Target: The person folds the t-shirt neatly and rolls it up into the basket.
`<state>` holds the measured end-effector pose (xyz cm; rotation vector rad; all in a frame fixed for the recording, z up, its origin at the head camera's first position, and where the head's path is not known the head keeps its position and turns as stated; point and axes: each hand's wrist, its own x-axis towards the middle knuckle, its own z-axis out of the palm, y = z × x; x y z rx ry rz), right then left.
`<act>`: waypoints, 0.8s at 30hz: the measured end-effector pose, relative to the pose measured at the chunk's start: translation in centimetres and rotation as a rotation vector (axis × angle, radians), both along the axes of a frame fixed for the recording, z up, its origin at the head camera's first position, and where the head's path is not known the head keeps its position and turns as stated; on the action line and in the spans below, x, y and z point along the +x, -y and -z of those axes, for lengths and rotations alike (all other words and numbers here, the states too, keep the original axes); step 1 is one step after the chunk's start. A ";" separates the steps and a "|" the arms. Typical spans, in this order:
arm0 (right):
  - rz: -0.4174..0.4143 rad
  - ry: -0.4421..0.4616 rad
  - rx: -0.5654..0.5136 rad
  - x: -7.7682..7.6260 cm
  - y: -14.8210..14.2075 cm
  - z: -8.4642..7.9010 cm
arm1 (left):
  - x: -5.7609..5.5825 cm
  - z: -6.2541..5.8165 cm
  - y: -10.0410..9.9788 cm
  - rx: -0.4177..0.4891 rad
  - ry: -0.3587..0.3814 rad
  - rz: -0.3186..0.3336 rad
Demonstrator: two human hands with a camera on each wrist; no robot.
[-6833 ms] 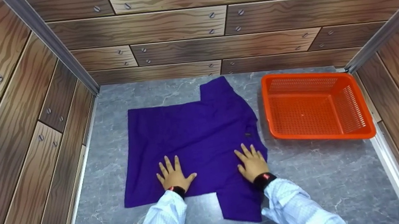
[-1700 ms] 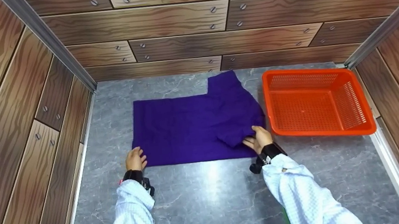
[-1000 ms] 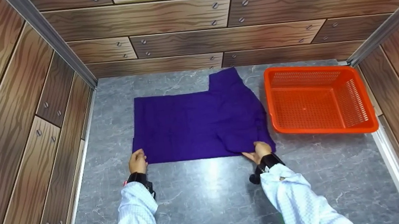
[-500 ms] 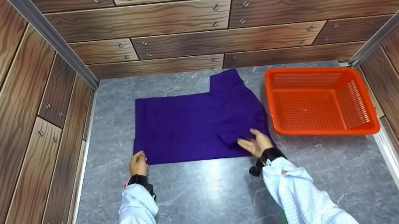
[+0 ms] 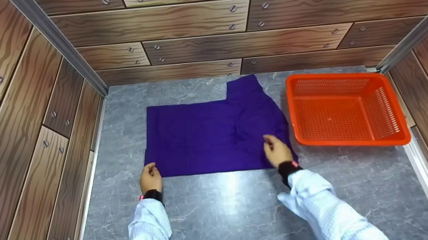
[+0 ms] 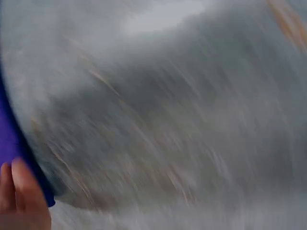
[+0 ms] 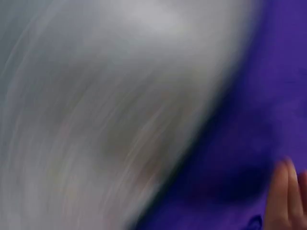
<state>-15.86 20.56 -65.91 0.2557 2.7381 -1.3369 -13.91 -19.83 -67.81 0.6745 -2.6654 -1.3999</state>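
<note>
A purple T-shirt lies flat on the grey marbled surface, its near side folded over into a straight edge. Its far sleeve sticks out toward the back wall, while the near sleeve lies folded back on the body. My left hand is at the shirt's near left corner; in the left wrist view its fingers lie at the purple edge. Over the shirt's near right part is my right hand, fingers loosely bent. The right wrist view shows these fingers against the purple cloth.
An orange perforated plastic basket stands right of the shirt, close to its collar end. Wood-patterned walls enclose the back and both sides. Grey surface shows in front of the shirt.
Earlier the shirt lay spread wide under both palms; its near side is now folded inward. The right hand has turned over the folded sleeve, palm down. The left hand drew slightly back from the corner.
</note>
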 end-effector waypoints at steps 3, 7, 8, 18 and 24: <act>-0.140 -0.176 0.425 1.7 -0.8 1.5 | 0.5 0.7 -0.1 -0.238 -0.106 0.155; -0.223 -0.257 0.583 3.4 -1.7 3.0 | 1.3 1.7 -0.7 -0.375 -0.129 0.363; -0.227 -0.255 0.589 3.6 -1.8 3.2 | 1.5 1.9 -1.0 -0.388 -0.103 0.391; -0.253 -0.311 0.602 6.2 -2.4 4.8 | 3.7 2.7 -1.7 -0.457 0.012 0.431; -0.290 -0.292 0.573 9.0 -2.6 6.3 | 6.4 3.6 -1.9 -0.511 0.047 0.452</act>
